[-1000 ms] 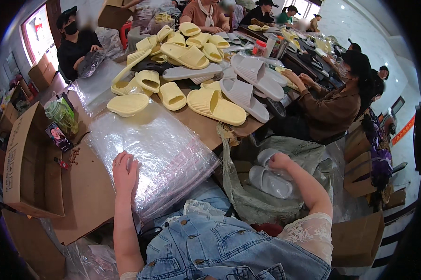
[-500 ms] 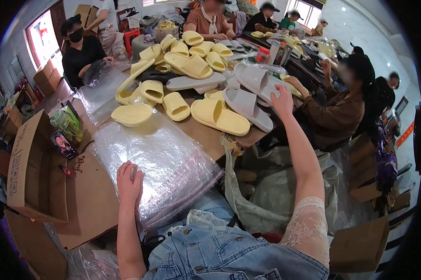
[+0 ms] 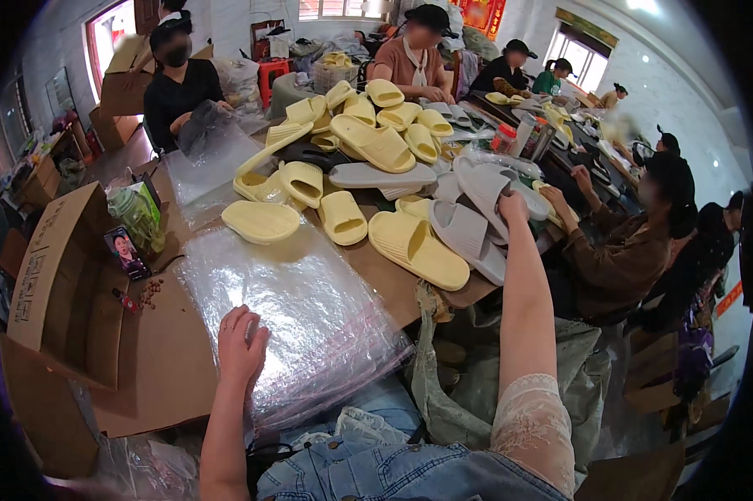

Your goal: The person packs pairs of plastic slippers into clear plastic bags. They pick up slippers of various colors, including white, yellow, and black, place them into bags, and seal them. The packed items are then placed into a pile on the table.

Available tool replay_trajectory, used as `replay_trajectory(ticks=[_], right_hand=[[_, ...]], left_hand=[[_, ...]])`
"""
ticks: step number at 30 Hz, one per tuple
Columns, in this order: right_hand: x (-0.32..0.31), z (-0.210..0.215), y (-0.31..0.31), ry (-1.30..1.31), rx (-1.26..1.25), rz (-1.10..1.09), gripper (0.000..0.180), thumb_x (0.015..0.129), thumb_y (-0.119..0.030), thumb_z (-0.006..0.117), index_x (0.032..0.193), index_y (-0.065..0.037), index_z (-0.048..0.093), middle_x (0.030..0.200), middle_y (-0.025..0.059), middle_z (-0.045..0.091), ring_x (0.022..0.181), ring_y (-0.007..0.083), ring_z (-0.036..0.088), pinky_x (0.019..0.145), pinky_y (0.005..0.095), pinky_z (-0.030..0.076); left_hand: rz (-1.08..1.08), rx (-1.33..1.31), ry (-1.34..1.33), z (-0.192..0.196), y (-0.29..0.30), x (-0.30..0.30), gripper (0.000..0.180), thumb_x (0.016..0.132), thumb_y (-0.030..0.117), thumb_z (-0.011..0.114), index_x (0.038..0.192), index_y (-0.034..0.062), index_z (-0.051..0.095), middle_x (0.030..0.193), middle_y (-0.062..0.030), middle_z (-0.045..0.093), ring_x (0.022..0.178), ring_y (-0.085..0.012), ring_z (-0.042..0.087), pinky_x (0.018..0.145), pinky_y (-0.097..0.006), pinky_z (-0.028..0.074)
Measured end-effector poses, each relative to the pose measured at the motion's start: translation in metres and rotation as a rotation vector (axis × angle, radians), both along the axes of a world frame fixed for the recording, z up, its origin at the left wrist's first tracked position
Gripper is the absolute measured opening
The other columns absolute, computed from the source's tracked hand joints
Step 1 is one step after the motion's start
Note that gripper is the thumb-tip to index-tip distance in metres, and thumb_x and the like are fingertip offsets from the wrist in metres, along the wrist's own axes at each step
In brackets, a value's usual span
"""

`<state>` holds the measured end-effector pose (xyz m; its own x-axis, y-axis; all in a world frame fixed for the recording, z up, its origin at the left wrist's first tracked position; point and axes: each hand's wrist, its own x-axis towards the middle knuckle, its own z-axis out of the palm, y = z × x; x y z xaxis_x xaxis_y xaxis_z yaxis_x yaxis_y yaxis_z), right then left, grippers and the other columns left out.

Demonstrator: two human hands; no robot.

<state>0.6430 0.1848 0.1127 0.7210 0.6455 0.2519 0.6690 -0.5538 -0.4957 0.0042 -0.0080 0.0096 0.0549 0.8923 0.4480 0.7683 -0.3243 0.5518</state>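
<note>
My right hand is at the right side of the slipper pile, its fingers curled round the edge of a grey slipper. Another grey slipper lies just nearer to me, beside a large yellow slipper. Over the left edge of a stack of clear plastic bags rests my left hand, holding nothing, its fingers loosely bent and apart. A yellow slipper lies sole up at the far edge of the bags. More yellow slippers are heaped behind.
On the left stand an open cardboard box, a green-tinted jar and a phone. A grey-green sack hangs below the table edge. Co-workers sit around the table, one in a brown top close on the right.
My right hand has gone from open above the grey slippers to closed on one of them. The view has tilted, so the scene sits lower and further right. My left hand stays by the bags.
</note>
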Motion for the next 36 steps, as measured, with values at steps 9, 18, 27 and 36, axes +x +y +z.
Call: replay_trajectory(ticks=[9,18,27,36], right_hand=[[-0.008,0.033,-0.01,0.023,0.777,0.23,0.017,0.091,-0.014,0.061,0.103,-0.003,0.065,0.097,0.0157,0.071,0.089,0.0308,0.066,0.082,0.0388,0.05],[-0.131,0.119,-0.054,0.067,0.88,0.78,0.029,0.091,0.0,0.055,0.119,0.003,0.063,0.108,0.0121,0.07,0.099,0.0207,0.066,0.09,0.032,0.049],[-0.327,0.065,-0.123,0.312,0.48,1.094,0.035,0.087,0.0,0.062,0.122,-0.005,0.06,0.106,0.0154,0.064,0.085,0.0263,0.061,0.078,0.0351,0.049],[-0.396,-0.045,-0.169,0.438,0.138,1.155,0.024,0.082,-0.007,0.063,0.104,0.0,0.057,0.099,0.0201,0.062,0.088,0.0386,0.062,0.08,0.0446,0.051]], left_hand=[[-0.01,0.016,-0.002,0.0,0.003,0.002,0.029,0.082,0.019,0.072,0.107,0.0043,0.068,0.127,-0.0179,0.062,0.123,-0.0388,0.053,0.106,-0.047,0.042],[-0.001,0.055,0.015,-0.004,0.001,-0.001,0.031,0.082,0.021,0.072,0.108,0.006,0.067,0.127,-0.0164,0.062,0.123,-0.0391,0.053,0.106,-0.048,0.042],[0.001,0.026,-0.022,0.001,0.002,0.002,0.031,0.083,0.022,0.072,0.108,0.0053,0.068,0.129,-0.0173,0.061,0.124,-0.0393,0.053,0.106,-0.048,0.042],[-0.074,0.062,-0.06,0.003,0.003,0.0,0.039,0.08,0.019,0.069,0.117,0.0063,0.069,0.123,-0.0184,0.064,0.118,-0.0414,0.055,0.104,-0.047,0.045]])
